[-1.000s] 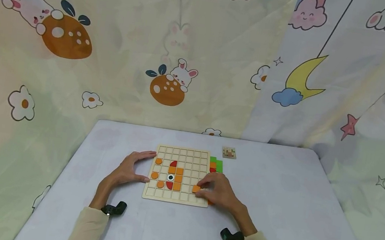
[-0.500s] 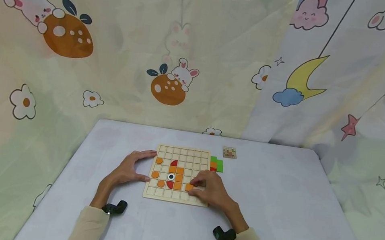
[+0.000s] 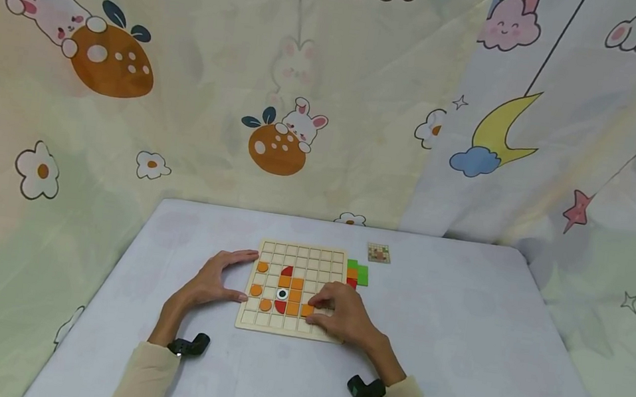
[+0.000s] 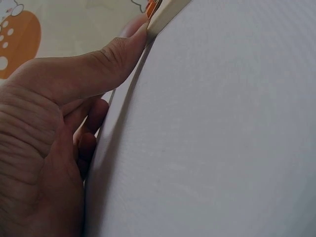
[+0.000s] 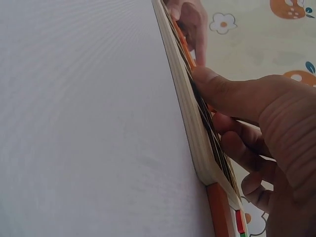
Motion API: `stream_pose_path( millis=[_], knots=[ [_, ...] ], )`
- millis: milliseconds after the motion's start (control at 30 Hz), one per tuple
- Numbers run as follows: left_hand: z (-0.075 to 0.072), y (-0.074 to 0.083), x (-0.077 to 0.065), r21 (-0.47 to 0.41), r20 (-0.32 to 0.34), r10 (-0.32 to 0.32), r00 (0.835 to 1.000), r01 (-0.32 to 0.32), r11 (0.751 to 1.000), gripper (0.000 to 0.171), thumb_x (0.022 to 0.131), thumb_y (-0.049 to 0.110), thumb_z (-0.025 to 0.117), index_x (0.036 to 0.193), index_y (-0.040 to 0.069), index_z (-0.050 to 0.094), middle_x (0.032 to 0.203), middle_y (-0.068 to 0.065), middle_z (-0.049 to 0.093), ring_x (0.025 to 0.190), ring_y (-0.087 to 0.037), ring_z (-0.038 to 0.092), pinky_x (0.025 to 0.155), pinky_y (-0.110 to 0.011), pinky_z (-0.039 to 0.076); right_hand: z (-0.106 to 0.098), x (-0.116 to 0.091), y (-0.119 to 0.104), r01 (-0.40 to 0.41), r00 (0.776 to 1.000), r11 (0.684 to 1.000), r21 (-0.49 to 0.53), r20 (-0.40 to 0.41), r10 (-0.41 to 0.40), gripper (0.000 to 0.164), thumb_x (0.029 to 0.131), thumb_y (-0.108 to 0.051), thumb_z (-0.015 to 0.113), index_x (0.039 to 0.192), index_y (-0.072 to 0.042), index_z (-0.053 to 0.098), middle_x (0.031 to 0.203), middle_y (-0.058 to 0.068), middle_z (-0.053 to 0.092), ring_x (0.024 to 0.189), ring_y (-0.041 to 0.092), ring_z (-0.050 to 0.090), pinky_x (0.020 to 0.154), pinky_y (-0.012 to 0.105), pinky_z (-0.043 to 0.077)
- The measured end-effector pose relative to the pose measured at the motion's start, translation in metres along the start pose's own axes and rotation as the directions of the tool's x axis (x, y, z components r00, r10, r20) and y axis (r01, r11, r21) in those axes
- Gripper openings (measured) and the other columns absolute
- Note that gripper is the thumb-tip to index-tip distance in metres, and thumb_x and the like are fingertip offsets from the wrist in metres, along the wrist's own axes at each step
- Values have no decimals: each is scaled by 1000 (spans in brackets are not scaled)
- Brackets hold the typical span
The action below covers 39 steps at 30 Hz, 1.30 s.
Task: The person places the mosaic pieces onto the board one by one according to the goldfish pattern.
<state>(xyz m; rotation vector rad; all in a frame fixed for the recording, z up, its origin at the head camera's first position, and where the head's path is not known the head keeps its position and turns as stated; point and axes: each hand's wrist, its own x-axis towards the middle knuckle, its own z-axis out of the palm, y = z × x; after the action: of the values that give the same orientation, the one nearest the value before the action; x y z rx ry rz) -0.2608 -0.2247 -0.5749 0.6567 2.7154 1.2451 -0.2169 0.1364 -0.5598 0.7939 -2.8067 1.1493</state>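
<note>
A pale wooden grid board (image 3: pixel 334 261) lies on the table, its left part bearing orange round pieces (image 3: pixel 255 290), orange squares (image 3: pixel 297 284), red quarter-round pieces (image 3: pixel 287 271) and an eye piece (image 3: pixel 282 294). My right hand (image 3: pixel 346 313) pinches an orange square tile (image 3: pixel 306 310) between thumb and fingers, low over the board, just right of the placed squares. In the right wrist view, the right thumb (image 5: pixel 232 94) hides most of that tile. My left hand (image 3: pixel 217 279) touches the board's left edge, thumb and index finger spread apart. The left thumb (image 4: pixel 118 59) meets the edge near the corner.
Green tiles (image 3: pixel 363 275) and a red tile (image 3: pixel 352 283) lie along the board's right side, partly behind my right hand. A small patterned card (image 3: pixel 379 253) lies at the back of the white-covered table (image 3: pixel 458 324). A printed cloth (image 3: pixel 367 98) hangs behind.
My right hand has moved left across the board with the orange square tile, bringing it close to the placed orange squares. My left hand has stayed at the board's edge.
</note>
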Motion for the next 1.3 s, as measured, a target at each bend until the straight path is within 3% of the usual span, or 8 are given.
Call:
stream_pose_path(
  millis=[400,633,1000,1300],
  knots=[
    [0,2,-1,-5,0,-5,1000,5,1000,95,75,33,100,159,17,58,169,-9,53,156,-42,45,127,-73,32,1,-1,0,5,1000,1000,7,1,-5,28,79,-25,100,103,-19,86,95,-12,79,91,5,67,89,30,60],
    [0,1,-1,-7,0,-8,1000,8,1000,95,75,34,99,160,18,58,169,-9,52,156,-42,44,127,-74,32,1,-1,2,29,1000,1000,0,3,-29,22,82,-21,98,101,-18,86,93,-11,77,88,4,66,86,27,60],
    [1,0,-1,-3,-5,3,1000,-3,1000,95,76,33,99,159,16,58,169,-9,53,155,-43,45,126,-73,33,1,0,-3,-24,999,999,23,23,24,21,85,-22,96,102,-18,85,94,-9,76,88,7,66,84,27,59],
    [1,0,-1,0,-9,4,1000,-4,1000,94,76,33,99,159,17,58,169,-9,53,154,-43,45,126,-73,33,1,-1,-2,-9,1000,1000,19,16,9,19,86,-21,94,102,-18,85,94,-9,77,88,5,66,84,25,59]
  ],
)
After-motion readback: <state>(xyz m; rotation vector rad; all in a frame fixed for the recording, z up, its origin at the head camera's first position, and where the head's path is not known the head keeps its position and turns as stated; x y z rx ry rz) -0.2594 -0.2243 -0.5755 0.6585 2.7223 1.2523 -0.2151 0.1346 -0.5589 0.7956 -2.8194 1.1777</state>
